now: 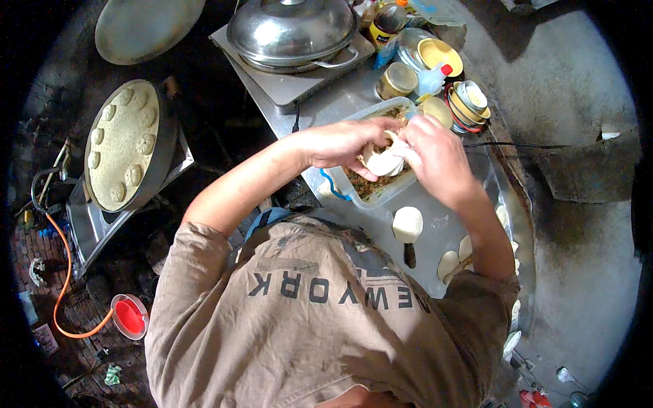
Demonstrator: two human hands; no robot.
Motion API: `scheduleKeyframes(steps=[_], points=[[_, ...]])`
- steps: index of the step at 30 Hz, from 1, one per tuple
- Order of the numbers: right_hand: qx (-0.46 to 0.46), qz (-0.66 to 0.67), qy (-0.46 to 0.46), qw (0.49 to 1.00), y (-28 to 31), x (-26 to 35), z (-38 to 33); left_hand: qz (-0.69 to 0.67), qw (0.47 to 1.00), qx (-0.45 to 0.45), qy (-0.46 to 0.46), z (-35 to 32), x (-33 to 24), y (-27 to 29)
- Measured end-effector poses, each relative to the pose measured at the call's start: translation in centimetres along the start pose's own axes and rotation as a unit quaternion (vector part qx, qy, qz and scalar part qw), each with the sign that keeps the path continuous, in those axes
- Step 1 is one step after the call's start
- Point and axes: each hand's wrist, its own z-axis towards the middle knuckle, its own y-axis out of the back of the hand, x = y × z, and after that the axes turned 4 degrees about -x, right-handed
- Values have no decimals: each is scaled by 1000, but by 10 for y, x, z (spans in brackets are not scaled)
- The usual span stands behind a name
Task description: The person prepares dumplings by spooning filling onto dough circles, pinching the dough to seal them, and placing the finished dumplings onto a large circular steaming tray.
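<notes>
Above a clear plastic tub point(401, 192) of chopped filling point(364, 185), a partly pleated dough bun point(385, 162) sits between my two hands. My left hand point(343, 145) cups it from the left, fingers curled around its side. With bent fingers my right hand point(437, 151) pinches the dough's gathered edge from the right. A round dough wrapper point(407, 223) lies on the metal table just in front of the tub, and a dark handle point(409, 256) sticks out beneath it. More flat wrappers point(447, 264) lie near my right forearm, partly hidden by it.
Several pleated buns stand in a large round pan point(103, 163) at the left. A lidded wok point(292, 34) sits on a cooktop point(292, 92) at the back. Jars, bottles and stacked bowls point(469, 105) crowd the far right. An orange hose point(64, 292) runs along the floor.
</notes>
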Motion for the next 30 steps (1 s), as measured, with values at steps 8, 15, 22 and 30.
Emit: scheduleKeyframes(steps=[8, 15, 22, 30], points=[[-47, 52, -51, 996, -29, 8, -18, -373, 916, -94, -117, 32, 76, -4], [31, -14, 77, 996, -23, -2, -14, -292, 944, -151, -3, 21, 61, -4], [65, 20, 81, 994, -17, -2, -6, -230, 964, -132, 11, 19, 53, -5], [13, 139, -30, 990, -16, 1, -8, -183, 982, -32, -29, 7, 43, -2]])
